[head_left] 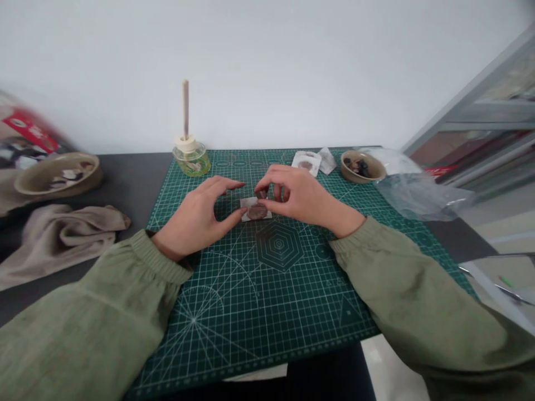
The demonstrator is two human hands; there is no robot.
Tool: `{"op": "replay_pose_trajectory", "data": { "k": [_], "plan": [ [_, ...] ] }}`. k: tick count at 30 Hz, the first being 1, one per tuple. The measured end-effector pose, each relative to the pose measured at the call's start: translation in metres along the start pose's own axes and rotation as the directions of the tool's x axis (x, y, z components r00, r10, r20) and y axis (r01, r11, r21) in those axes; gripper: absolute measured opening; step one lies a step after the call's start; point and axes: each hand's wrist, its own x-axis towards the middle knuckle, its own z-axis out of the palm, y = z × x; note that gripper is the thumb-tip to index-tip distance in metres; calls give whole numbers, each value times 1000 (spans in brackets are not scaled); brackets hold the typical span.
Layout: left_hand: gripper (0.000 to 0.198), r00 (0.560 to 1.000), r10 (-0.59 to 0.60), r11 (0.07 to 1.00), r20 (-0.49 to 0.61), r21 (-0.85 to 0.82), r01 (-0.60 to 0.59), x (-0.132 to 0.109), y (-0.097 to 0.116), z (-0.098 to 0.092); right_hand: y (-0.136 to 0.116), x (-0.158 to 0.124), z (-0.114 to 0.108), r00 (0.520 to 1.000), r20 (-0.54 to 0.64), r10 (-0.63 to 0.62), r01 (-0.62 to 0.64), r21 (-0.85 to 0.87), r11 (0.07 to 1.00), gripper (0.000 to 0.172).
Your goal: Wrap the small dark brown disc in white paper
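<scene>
A small white sheet (251, 216) with a reddish-brown patch (257, 211) lies on the green cutting mat (234, 262). My left hand (199, 216) is beside it on the left, thumb and fingers apart, the thumb tip at the sheet's left edge. Whether that thumb presses on the sheet I cannot tell. Over the sheet's right part, my right hand (298, 194) pinches a small dark brown piece (262, 194) between thumb and fingers. The fingers hide part of the piece, and its exact kind is too small to make out.
Behind my right hand lie a brown-stained white sheet (307, 162) and a crumpled paper (327, 160). A bowl of dark pieces (346, 174) and clear plastic (418, 192) are at right. A glass bottle with a stick (192, 161), another bowl (37, 188) and a cloth (71, 236) are left.
</scene>
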Motion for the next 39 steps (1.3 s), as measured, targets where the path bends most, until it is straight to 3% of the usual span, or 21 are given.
{"op": "replay_pose_trajectory", "data": {
  "k": [5,9,12,18,27,39],
  "plan": [
    [39,990,40,999,138,24,-44,11,-7,-11,-10,7,-5,981,194,13,10,-119,993,4],
    [40,970,78,997,230,-5,-79,16,-12,-11,-7,8,1,976,208,71,-36,-169,985,11],
    [39,971,81,997,223,-23,-78,16,-17,-6,2,4,5,976,196,99,-62,-186,981,12],
    [42,978,81,996,191,-46,-74,10,-16,-3,16,-2,7,987,156,26,-4,-142,990,18],
    [34,984,54,996,168,-78,-41,3,-3,-2,13,-6,7,992,122,18,2,-165,986,12],
    [52,974,62,996,216,42,-73,3,7,-8,13,-6,7,987,131,88,-66,-166,984,18]
  ]
}}
